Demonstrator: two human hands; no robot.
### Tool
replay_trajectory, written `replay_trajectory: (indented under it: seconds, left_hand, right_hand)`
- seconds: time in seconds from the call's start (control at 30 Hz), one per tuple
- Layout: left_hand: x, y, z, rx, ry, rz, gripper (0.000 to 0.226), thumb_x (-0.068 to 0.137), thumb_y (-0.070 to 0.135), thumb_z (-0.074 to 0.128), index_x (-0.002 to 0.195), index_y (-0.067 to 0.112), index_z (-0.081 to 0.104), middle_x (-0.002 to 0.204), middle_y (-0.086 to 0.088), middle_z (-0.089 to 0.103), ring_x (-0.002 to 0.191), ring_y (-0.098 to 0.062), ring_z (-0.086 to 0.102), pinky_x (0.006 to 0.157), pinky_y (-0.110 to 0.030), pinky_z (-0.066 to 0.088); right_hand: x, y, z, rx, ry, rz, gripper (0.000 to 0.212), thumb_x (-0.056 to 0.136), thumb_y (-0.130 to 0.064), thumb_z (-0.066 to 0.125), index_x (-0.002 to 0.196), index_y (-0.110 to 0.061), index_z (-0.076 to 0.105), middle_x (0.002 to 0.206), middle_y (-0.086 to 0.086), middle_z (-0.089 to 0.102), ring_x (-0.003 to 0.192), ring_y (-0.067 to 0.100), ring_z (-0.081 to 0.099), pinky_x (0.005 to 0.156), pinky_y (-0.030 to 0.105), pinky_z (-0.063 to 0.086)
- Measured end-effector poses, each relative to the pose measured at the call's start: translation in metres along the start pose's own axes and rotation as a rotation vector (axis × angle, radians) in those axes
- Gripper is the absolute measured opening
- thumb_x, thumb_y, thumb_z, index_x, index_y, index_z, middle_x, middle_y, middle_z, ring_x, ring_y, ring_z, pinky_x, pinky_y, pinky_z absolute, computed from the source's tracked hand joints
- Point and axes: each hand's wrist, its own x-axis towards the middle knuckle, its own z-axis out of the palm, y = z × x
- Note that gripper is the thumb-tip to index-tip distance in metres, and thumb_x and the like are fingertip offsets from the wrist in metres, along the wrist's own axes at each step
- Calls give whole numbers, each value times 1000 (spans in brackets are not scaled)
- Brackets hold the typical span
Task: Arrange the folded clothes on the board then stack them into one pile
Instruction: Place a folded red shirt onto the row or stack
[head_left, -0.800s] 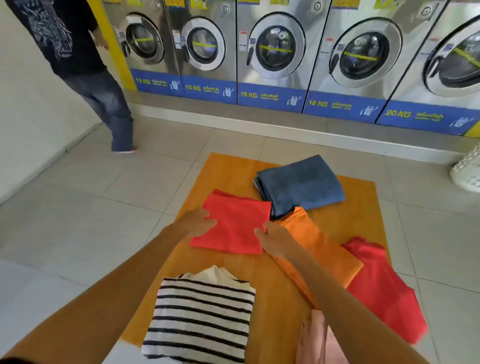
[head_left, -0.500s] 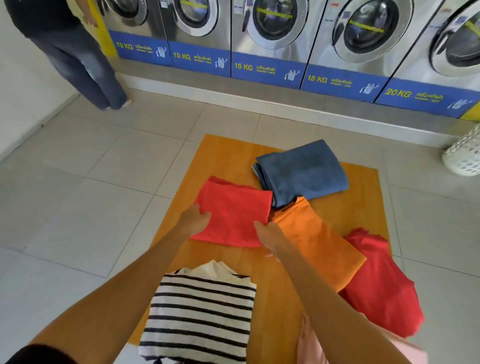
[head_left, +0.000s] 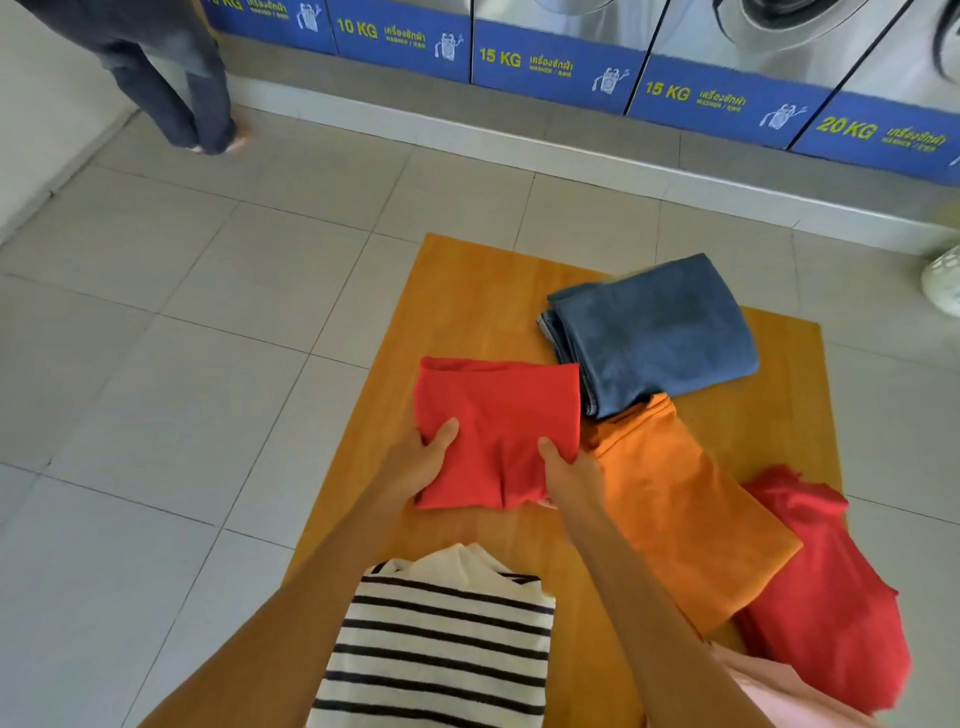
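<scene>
A folded red cloth (head_left: 501, 410) lies near the middle of the orange wooden board (head_left: 467, 291). My left hand (head_left: 421, 462) grips its near left corner, thumb on top. My right hand (head_left: 569, 475) grips its near right corner. A folded blue garment (head_left: 660, 332) sits behind it to the right. A folded orange cloth (head_left: 685, 514) lies to the right, touching the blue one. A second red garment (head_left: 826, 587) lies loosely at the board's right edge. A black-and-white striped shirt (head_left: 441, 644) sits nearest me, and a pink cloth (head_left: 779, 696) shows under my right forearm.
Washing machines with blue labelled panels (head_left: 550, 67) line the far wall above a raised kerb. A person's legs (head_left: 171, 93) stand at the far left. A white laundry basket (head_left: 943, 280) sits at the right edge. Grey floor tiles (head_left: 182, 364) surround the board.
Both hands have closed on the near corners of the red cloth, which now bunches between them. The camera has tilted down and the person at the left has stepped further away.
</scene>
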Motion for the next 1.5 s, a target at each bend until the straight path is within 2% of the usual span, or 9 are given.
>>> replay_trajectory:
  seconds: [0.2, 0.43, 0.77, 0.87, 1.0, 1.1, 1.2, 1.3, 1.5]
  left_hand:
    - [14, -6, -22, -122, 86, 29, 57, 91, 59, 47, 128, 15, 49, 118, -2, 61, 99, -21, 61, 87, -41, 52]
    - [48, 44, -85, -210, 199, 210, 40, 95, 46, 51, 122, 15, 48, 112, 1, 60, 100, -18, 60, 86, -40, 52]
    - [151, 136, -118, 27, 235, 374, 26, 98, 33, 45, 114, 14, 50, 109, -5, 59, 99, -26, 58, 81, -40, 50]
    - [172, 142, -107, 61, 230, 327, 34, 97, 27, 48, 128, 12, 48, 118, -6, 56, 99, -22, 54, 79, -33, 42]
    - [186, 128, -97, 74, 225, 276, 46, 95, 22, 53, 137, 9, 41, 133, -11, 53, 114, -30, 53, 87, -34, 42]
    - [179, 111, -95, -8, 267, 264, 48, 95, 25, 54, 139, 12, 40, 135, -9, 53, 111, -26, 55, 88, -34, 46]
    - [152, 77, -93, -84, 278, 220, 47, 94, 26, 53, 138, 17, 40, 130, -3, 58, 101, -18, 59, 84, -33, 50]
    - [110, 29, -88, -120, 249, 177, 47, 91, 27, 55, 135, 24, 43, 115, 4, 66, 95, -16, 67, 81, -35, 57]
    - [-10, -55, -75, -107, 186, 40, 27, 91, 42, 55, 117, 35, 54, 105, 4, 68, 94, -13, 68, 86, -39, 57]
  right_hand:
    - [-11, -15, 11, 264, -217, 141, 34, 94, -23, 68, 126, -24, 55, 119, 2, 65, 105, 26, 67, 74, 46, 64]
    - [10, -84, 33, 361, -318, -16, 37, 95, -22, 68, 130, -29, 57, 122, -3, 68, 109, 22, 69, 79, 42, 63]
    - [109, -161, 75, 479, -187, -53, 29, 97, -17, 65, 124, -26, 60, 115, -3, 68, 105, 22, 68, 88, 51, 60]
    - [132, -152, 87, 251, -46, -68, 31, 98, -24, 62, 128, -19, 59, 119, 2, 67, 107, 24, 66, 92, 50, 58]
    - [137, -136, 85, 9, 17, -141, 38, 99, -29, 57, 130, -7, 55, 117, 2, 65, 103, 21, 64, 86, 36, 54]
    - [124, -123, 77, 9, -33, -178, 31, 99, -28, 58, 125, -12, 59, 111, 2, 67, 99, 17, 68, 85, 39, 60]
    - [102, -101, 68, 29, -46, -136, 11, 98, -22, 60, 108, -19, 64, 101, 15, 69, 87, 15, 69, 86, 47, 61]
    - [69, -70, 56, 57, -71, -47, 22, 97, -16, 62, 118, -11, 65, 101, 3, 70, 92, 14, 70, 89, 44, 60]
    - [-4, 2, 21, -114, -148, -38, 12, 97, -19, 61, 106, -16, 69, 94, 1, 70, 86, 16, 68, 84, 39, 60]
